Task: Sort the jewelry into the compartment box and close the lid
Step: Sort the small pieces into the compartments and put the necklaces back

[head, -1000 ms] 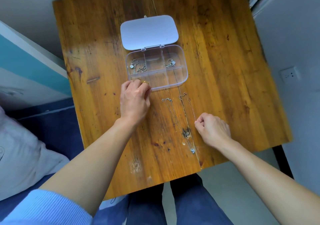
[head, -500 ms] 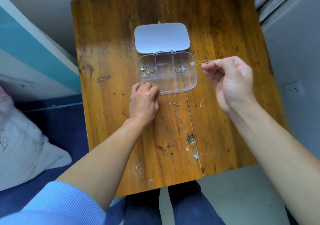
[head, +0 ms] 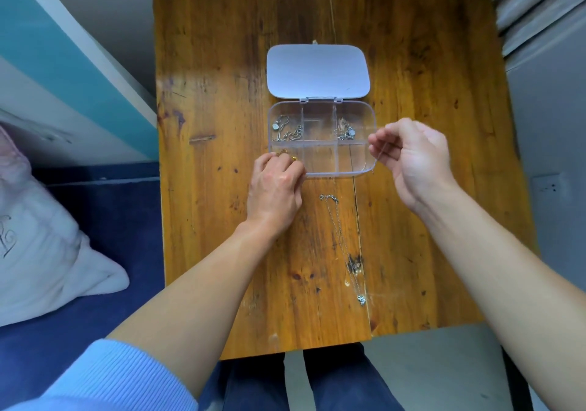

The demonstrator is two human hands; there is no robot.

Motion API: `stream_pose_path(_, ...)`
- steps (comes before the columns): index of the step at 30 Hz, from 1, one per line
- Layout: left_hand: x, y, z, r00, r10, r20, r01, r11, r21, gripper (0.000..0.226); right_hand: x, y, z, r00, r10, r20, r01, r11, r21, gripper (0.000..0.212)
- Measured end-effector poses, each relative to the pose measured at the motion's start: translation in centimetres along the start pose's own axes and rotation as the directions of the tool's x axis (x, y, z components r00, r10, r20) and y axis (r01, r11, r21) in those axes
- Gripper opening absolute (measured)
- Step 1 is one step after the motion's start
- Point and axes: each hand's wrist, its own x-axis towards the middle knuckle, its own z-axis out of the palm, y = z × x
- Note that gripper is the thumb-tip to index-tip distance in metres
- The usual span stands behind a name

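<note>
A clear compartment box (head: 318, 106) lies open on the wooden table (head: 222, 93), its white lid (head: 318, 72) folded back. Silver pieces lie in the back left compartment (head: 286, 131) and the back right compartment (head: 346, 132). My left hand (head: 275, 185) rests at the box's front left corner, fingers pinched on a small gold piece (head: 293, 158). My right hand (head: 412, 157) hovers at the box's right end, pinching a thin gold chain (head: 367, 165) that hangs into the front right compartment. A silver necklace (head: 344, 245) lies stretched on the table in front of the box.
The table's near edge sits above my legs in blue trousers (head: 317, 385). A white pillow (head: 41, 252) lies on a dark blue surface at the left. A grey wall with a socket (head: 548, 185) stands at the right.
My right hand picked the thin gold chain off the table, lifted it and moved down to the box's right end. My left hand stayed at the box's front left corner.
</note>
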Motion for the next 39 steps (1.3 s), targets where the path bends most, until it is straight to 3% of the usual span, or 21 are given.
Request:
stream_pose_path(7,-0.1,0.0,0.4,1.0,-0.001,-0.025,0.0,1.0,-0.008,0.008,-0.7,1.9,-1.2,0.989,-0.066,-0.133,0.038,0.978,-0.204,0.019)
stream_pose_path(16,-0.1,0.0,0.5,1.0,-0.001,-0.02,0.001,1.0,-0.003,0.007,0.2,-2.1,0.4,0.987,-0.152,-0.058,0.152,0.988,-0.002,0.02)
stream_pose_path(22,-0.2,0.1,0.5,1.0,-0.006,-0.02,0.006,1.0,-0.006,0.007,1.0,-1.8,1.0,0.995,-0.094,-0.037,0.094,0.996,-0.002,0.018)
stream_pose_path(28,-0.3,0.1,0.6,0.999,-0.005,-0.032,0.005,1.0,-0.014,0.006,1.1,1.2,0.4,0.997,-0.006,-0.074,-0.01,0.978,-0.207,0.015)
stream_pose_path(39,-0.1,0.3,0.2,1.0,-0.014,-0.02,0.014,1.0,-0.016,0.008,-0.2,3.4,-2.2,0.985,-0.167,-0.039,0.13,0.876,-0.465,0.012)
